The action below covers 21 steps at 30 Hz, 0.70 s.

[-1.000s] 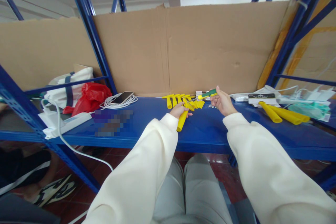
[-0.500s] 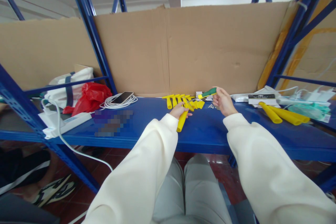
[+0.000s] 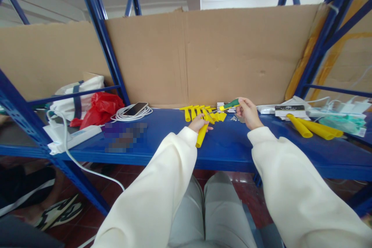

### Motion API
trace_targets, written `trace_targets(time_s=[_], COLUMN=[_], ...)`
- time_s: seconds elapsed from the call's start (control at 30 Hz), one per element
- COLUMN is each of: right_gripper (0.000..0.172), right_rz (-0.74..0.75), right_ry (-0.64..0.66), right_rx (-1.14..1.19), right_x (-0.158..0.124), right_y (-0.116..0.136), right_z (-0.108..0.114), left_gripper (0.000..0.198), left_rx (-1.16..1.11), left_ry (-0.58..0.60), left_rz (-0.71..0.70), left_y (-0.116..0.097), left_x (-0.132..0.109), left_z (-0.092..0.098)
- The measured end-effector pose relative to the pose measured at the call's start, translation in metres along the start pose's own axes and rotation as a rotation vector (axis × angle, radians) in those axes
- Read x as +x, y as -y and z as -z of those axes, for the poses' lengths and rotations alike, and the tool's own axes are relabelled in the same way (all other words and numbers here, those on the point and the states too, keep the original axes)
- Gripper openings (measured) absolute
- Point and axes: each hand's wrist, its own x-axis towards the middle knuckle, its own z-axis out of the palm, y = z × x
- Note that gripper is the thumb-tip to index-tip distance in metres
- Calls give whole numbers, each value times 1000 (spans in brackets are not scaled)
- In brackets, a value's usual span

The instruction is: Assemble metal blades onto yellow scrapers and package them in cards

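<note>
My left hand (image 3: 199, 123) is closed around a yellow tapered tube (image 3: 201, 136), whose wide end points down toward me. In my right hand (image 3: 248, 112) is a screwdriver (image 3: 231, 104) with a green and yellow handle, pinched at the handle's end. Its shaft slants down to the left, reaching the upper part of the held tube; the exact contact at the tip is too small to make out. Behind my left hand stands a row of yellow tubes (image 3: 187, 114). Small loose metal pieces (image 3: 234, 118), probably screws, lie on the blue shelf (image 3: 165, 128) left of my right hand.
More yellow tubes (image 3: 315, 128) lie at the right beside a black-and-white box (image 3: 290, 110). On the left are a phone (image 3: 136, 109) on a coiled white cable, a red bag (image 3: 105, 107) and a power strip (image 3: 76, 136). A cardboard panel (image 3: 232, 54) closes the back.
Both hands hold the same things in nearly the same places. The right fingers have shifted slightly at the screwdriver's handle end, and the whole view has moved a little.
</note>
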Motion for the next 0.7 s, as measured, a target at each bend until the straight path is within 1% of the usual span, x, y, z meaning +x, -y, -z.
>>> trace_targets(time_s=[0.2,0.33,0.4,0.5,0.63,0.7], right_gripper=[40,40,40,42,45,43], right_rz=[63,76,79,62,-29,-78], right_ry=[96,105,94,39,-34,-56], right_rx=[-69,-67,-51,-5,54,68], right_x=[1,1,0,-1,-4,-5], right_y=[3,4,5,7,12,15], right_z=[7,7,5,3,1,0], left_gripper=[63,62,60,61,60,58], left_rx=[26,29,30,22,16,13], left_ry=[-16,-24,-23,-8,10,10], left_rz=[-21,-18,-22,-28,-15,-10], left_y=[1,1,2,2,-1,-3], left_x=[0,1,1,-1,-4,-7], left_z=[0,1,1,0,-2,-3])
